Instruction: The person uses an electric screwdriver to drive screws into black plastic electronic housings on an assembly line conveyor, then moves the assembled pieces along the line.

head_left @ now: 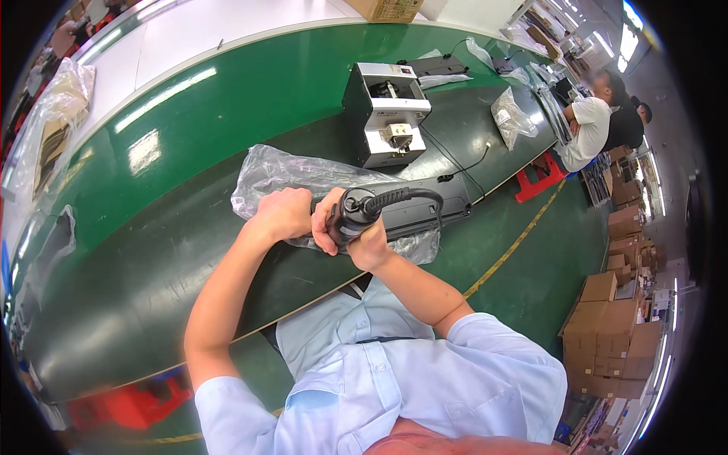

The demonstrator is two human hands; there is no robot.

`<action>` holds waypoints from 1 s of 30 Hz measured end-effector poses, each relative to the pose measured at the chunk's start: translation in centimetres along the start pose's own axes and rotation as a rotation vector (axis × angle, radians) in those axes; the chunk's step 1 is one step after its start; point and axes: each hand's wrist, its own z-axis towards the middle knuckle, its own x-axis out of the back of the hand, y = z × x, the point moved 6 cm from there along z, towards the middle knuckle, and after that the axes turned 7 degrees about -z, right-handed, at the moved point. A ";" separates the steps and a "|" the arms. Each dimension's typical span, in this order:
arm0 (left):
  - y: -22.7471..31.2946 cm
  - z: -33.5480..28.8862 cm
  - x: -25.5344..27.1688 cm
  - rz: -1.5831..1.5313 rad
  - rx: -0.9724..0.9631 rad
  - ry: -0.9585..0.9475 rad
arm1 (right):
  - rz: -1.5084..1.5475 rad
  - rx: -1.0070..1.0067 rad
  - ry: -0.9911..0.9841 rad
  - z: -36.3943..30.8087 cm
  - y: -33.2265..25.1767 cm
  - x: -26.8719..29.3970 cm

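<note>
Tool in use: a black corded electric screwdriver point(355, 214), so judged from its round barrel and cord; working tip hidden from above. It stands roughly upright over the near-left part of a flat black panel point(428, 205), which lies on a clear plastic bag point(262, 176) on the dark bench top point(167, 250). Whether tip meets panel: cannot tell. Handling estimate: driver rigid, moderately heavy for its bulk, smooth-bodied and so apt to twist in a damp palm; best hold is around the barrel, below the ribbed strain relief point(385, 199), which should bend and not bear load. Panel looks stiff, thin and light, probably prone to scuffing; take it by opposite edges. Bag is limp and slick, so the panel could slide on it. Pose: right hand point(368, 246) is wrapped around the barrel, fingers on its left side, forearm entering from lower right, elbow bent. Left hand point(285, 214) is curled into a fist just beside the right-hand fingers, knuckles up, forearm rising from lower left; what it clasps, if anything, is not discernible. Cord leaves the driver's top and arches rightward over the panel.
</note>
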 end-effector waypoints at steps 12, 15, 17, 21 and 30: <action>-2.1 -1.5 3.0 -0.262 0.173 -0.176 | 0.097 0.249 0.141 -2.2 -7.6 6.6; -4.4 -2.7 5.4 -0.301 0.364 -0.165 | 0.031 0.156 0.271 -5.3 -8.3 11.9; -5.3 -3.4 6.9 -0.259 0.402 -0.086 | 0.088 0.053 0.394 -7.4 -8.3 16.0; -2.4 -4.0 8.2 0.258 0.265 0.343 | 0.089 -0.146 0.635 -10.6 -7.2 23.1; 5.8 -1.4 -1.4 0.325 -0.471 0.311 | -0.287 -0.405 0.760 -10.7 -2.4 27.0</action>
